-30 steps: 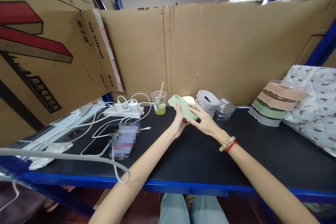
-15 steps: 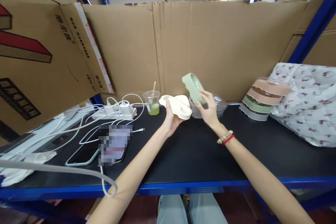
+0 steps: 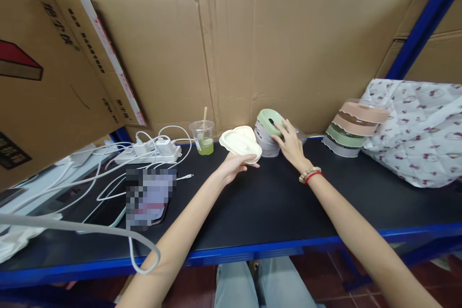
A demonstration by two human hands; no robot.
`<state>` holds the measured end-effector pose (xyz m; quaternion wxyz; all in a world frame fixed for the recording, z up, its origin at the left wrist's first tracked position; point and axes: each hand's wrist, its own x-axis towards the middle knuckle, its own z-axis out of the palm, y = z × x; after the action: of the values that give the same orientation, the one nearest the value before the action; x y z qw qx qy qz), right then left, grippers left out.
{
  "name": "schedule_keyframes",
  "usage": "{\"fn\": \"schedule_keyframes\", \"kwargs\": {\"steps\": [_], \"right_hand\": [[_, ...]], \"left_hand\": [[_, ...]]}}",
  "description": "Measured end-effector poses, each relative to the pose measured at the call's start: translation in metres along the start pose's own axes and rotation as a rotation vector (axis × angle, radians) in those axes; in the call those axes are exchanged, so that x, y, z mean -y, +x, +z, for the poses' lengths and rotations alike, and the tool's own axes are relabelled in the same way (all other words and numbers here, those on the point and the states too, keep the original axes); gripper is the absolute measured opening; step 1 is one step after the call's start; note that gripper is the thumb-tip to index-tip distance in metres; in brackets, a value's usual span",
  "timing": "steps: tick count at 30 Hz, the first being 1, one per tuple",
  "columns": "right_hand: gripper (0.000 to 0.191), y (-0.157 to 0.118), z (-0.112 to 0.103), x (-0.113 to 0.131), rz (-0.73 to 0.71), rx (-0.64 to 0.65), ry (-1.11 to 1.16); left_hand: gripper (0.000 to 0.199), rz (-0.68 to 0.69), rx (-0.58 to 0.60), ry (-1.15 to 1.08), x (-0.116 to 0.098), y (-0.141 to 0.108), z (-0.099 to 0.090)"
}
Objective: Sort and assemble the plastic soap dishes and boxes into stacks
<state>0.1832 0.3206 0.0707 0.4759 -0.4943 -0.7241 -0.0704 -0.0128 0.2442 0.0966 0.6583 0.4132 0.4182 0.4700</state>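
Note:
My left hand (image 3: 234, 166) is closed around cream plastic dishes with wavy rims (image 3: 240, 142), holding them above the black tabletop. They look stacked, but how many there are does not show. To their right, a pale green dish (image 3: 269, 118) with a dark spot or hole inside rests slightly tilted on several stacked grey dishes (image 3: 266, 143). The thumb and fingers of my right hand (image 3: 290, 144) are at the green dish's right rim, gripping it lightly. Beaded and red bracelets circle that wrist. A clear plastic piece is partly hidden behind this hand.
A clear cup of green drink with a straw (image 3: 205, 144) stands left of the dishes. Further left are a power strip (image 3: 144, 152), loose white cables and a phone (image 3: 149, 197). At right, pink, green and grey dishes (image 3: 355, 127) lean near a patterned quilted bag (image 3: 415, 139). Cardboard (image 3: 234, 57) walls the back.
My right hand has lowered the green dish from the air onto the grey stack. My left hand has turned the cream dishes a little. The view has shifted slightly.

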Motion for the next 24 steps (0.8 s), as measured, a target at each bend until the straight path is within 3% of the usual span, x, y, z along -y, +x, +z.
{"fn": "schedule_keyframes", "kwargs": {"steps": [4, 10, 12, 15, 19, 24], "right_hand": [[0.053, -0.002, -0.002, 0.007, -0.031, -0.034, -0.05], [0.047, -0.003, -0.006, 0.025, -0.149, -0.07, -0.128], [0.043, -0.004, -0.008, 0.031, -0.23, -0.119, -0.125], [0.036, -0.007, -0.008, 0.042, -0.469, -0.132, -0.108], [0.036, -0.015, 0.002, 0.05, -0.704, 0.018, -0.147], [0.045, -0.02, 0.009, 0.048, -0.587, 0.242, -0.167]], "left_hand": [[0.023, 0.072, -0.075, 0.067, -0.003, 0.001, -0.002], [0.043, 0.26, -0.156, 0.173, -0.002, 0.012, -0.013], [0.049, 0.27, -0.182, 0.164, 0.0, 0.017, -0.017], [0.05, 0.262, -0.198, 0.133, 0.001, 0.021, -0.02], [0.035, 0.281, -0.18, 0.094, 0.0, 0.021, -0.018], [0.035, 0.296, -0.25, 0.089, -0.001, 0.021, -0.017]]}}
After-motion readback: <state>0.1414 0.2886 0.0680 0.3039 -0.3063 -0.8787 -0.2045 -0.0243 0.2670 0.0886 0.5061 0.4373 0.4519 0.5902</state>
